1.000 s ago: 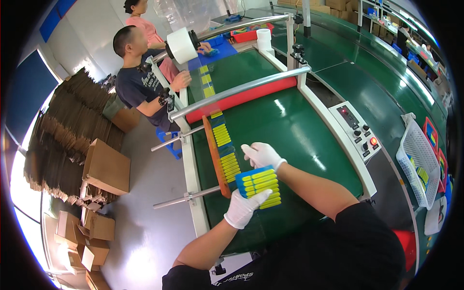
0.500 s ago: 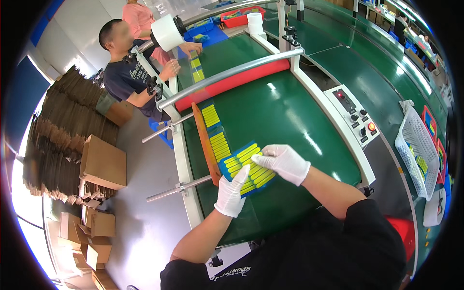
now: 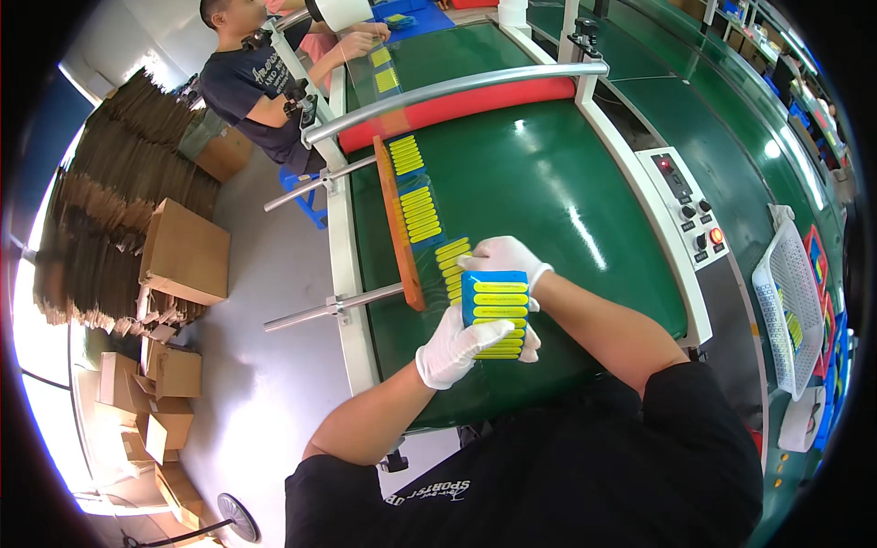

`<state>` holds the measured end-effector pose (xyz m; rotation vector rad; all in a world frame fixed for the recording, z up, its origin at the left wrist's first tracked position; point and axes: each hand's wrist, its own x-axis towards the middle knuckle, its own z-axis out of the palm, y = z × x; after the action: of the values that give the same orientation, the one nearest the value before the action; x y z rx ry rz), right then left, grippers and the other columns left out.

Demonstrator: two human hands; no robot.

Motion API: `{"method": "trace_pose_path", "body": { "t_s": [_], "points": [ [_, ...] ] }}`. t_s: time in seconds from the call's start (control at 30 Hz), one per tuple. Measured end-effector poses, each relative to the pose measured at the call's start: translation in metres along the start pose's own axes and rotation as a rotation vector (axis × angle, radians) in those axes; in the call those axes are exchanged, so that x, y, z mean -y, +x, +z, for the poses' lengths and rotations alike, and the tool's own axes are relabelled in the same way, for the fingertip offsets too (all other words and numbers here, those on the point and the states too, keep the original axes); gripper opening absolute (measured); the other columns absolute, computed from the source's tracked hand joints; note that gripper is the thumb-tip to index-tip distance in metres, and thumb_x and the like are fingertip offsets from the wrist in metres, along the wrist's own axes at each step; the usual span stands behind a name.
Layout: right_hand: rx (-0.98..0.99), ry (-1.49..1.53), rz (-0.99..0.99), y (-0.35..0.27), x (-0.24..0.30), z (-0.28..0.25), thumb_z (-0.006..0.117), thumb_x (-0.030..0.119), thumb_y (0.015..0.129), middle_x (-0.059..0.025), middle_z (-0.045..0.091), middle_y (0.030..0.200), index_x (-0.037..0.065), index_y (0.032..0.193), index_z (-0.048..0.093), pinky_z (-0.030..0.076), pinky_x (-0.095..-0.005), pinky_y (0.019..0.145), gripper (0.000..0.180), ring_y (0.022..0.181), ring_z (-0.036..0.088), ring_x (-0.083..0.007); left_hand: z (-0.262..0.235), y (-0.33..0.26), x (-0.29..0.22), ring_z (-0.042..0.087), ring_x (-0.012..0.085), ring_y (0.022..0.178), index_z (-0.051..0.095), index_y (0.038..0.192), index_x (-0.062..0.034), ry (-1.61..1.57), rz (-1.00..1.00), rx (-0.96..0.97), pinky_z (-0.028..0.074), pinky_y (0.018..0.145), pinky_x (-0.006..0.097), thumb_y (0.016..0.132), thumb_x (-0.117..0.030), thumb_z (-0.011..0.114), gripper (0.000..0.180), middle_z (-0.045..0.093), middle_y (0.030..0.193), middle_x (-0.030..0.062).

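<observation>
Both my hands wear white gloves and hold a blue tray of yellow bars point(image 3: 496, 310) above the green conveyor belt point(image 3: 548, 183). My left hand point(image 3: 454, 345) grips the tray's lower left side. My right hand point(image 3: 505, 258) holds its top and far side. On the belt just beyond the tray lie groups of yellow bars point(image 3: 418, 212) in clear film, lined along an orange guide rail point(image 3: 396, 219).
A red roller and a metal bar point(image 3: 457, 89) cross the belt farther up. A control panel point(image 3: 687, 212) with buttons sits right of the belt, a white basket point(image 3: 791, 301) beyond it. Another person point(image 3: 256, 73) works at the left. Cardboard boxes point(image 3: 183, 251) stack on the floor.
The tray has been lifted and turned from lying tilted on the belt to upright between both hands. The view has shifted closer to the belt.
</observation>
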<state>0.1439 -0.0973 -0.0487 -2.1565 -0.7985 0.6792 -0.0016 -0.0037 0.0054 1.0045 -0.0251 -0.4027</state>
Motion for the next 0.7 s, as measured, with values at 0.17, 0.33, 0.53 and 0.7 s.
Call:
{"method": "trace_pose_path", "body": {
  "t_s": [0.17, 0.33, 0.53, 0.7],
  "points": [
    [0.087, 0.008, 0.154, 0.007, 0.033, 0.004, 0.055, 0.04, 0.09, -0.0186, 0.067, 0.079, -0.005, 0.091, 0.067, 0.05, -0.0369, 0.069, 0.046, 0.074, 0.066, -0.0296, -0.005, -0.001, -0.002, 0.067, 0.028, 0.087, 0.047, 0.122, 0.0036, -0.002, 0.034, 0.006, 0.054, 0.082, 0.037, 0.088, -0.025, 0.062, 0.047, 0.064, 0.097, 0.0175],
    [0.046, -0.069, 0.171, 0.009, 0.044, 0.004, 0.055, 0.04, 0.09, -0.0182, 0.068, 0.087, -0.003, 0.098, 0.067, 0.051, -0.0376, 0.073, 0.045, 0.08, 0.067, -0.03, -0.003, 0.002, -0.004, 0.068, 0.0287, 0.085, 0.047, 0.121, 0.0058, -0.009, 0.031, -0.015, 0.054, 0.081, 0.037, 0.087, -0.022, 0.063, 0.047, 0.065, 0.095, 0.0189],
    [0.021, -0.145, 0.132, 0.009, 0.053, 0.001, 0.054, 0.044, 0.091, -0.0182, 0.069, 0.087, -0.001, 0.095, 0.068, 0.051, -0.0385, 0.075, 0.047, 0.083, 0.067, -0.031, -0.003, 0.003, -0.007, 0.068, 0.0298, 0.083, 0.048, 0.119, 0.0068, 0.024, 0.029, -0.054, 0.056, 0.078, 0.039, 0.085, -0.021, 0.064, 0.047, 0.066, 0.093, 0.0201],
    [-0.108, 0.111, 0.019, 0.026, 0.012, -0.001, 0.049, 0.044, 0.094, -0.0206, 0.066, 0.081, -0.001, 0.081, 0.066, 0.05, -0.0406, 0.071, 0.05, 0.073, 0.065, -0.0334, -0.004, 0.005, 0.0, 0.068, 0.0263, 0.089, 0.051, 0.122, 0.003, -0.026, 0.087, -0.099, 0.055, 0.082, 0.037, 0.091, -0.024, 0.06, 0.042, 0.066, 0.097, 0.0168]
  ]
}}
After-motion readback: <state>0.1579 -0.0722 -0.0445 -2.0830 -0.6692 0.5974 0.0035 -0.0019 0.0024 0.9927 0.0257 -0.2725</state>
